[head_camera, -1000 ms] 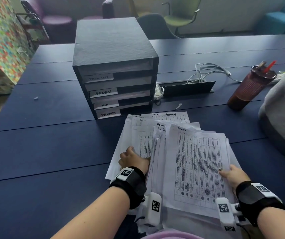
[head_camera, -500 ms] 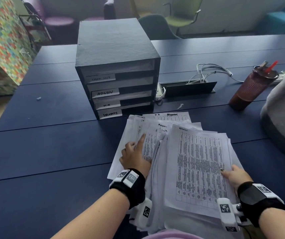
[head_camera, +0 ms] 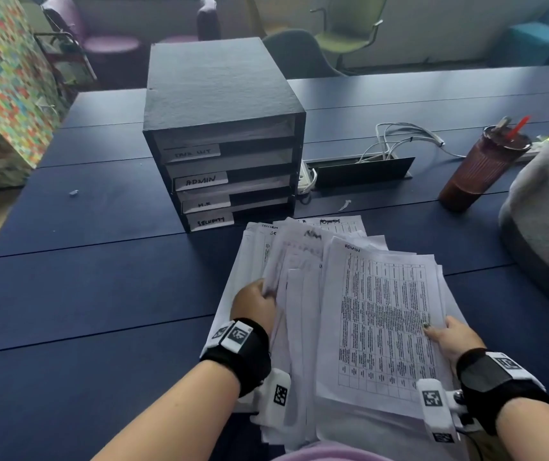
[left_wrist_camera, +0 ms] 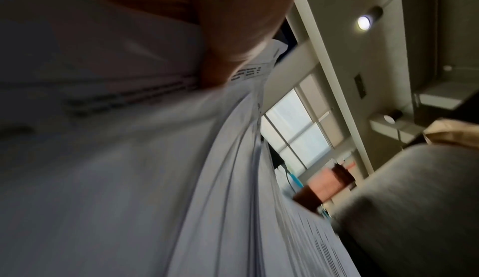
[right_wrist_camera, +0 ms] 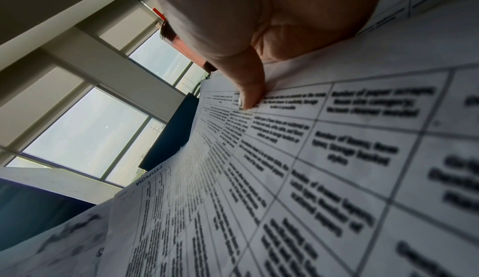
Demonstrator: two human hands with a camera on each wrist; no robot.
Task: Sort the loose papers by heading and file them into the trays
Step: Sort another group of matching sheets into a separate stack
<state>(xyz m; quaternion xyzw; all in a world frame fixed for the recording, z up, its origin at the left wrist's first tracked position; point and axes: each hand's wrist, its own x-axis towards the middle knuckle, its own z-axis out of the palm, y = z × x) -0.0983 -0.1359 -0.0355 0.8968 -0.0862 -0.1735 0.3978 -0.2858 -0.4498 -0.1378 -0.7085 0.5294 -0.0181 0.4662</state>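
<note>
Dark blue table (head_camera: 100, 287) carries everything. Nearest, the left hand (head_camera: 256, 302) has gone from pointing with one finger to curling round the edge of several sheets in the loose papers (head_camera: 299, 277), lifting them: sorting is only starting. Right hand (head_camera: 449, 336) keeps its thumb pinching the ADMIN sheet (head_camera: 382, 321). Beyond the fingertips stands the labelled tray unit (head_camera: 229, 168); right of it, a tumbler (head_camera: 479, 168), then chairs.

Light: dim, cool daylight came from windows (right_wrist_camera: 85, 129)
Lamp: one ceiling spot (left_wrist_camera: 363, 22) glared
Blur: left wrist view smeared; near print (right_wrist_camera: 362, 152) was unfocused
Edges: worktop (head_camera: 66, 294) lines bowed
</note>
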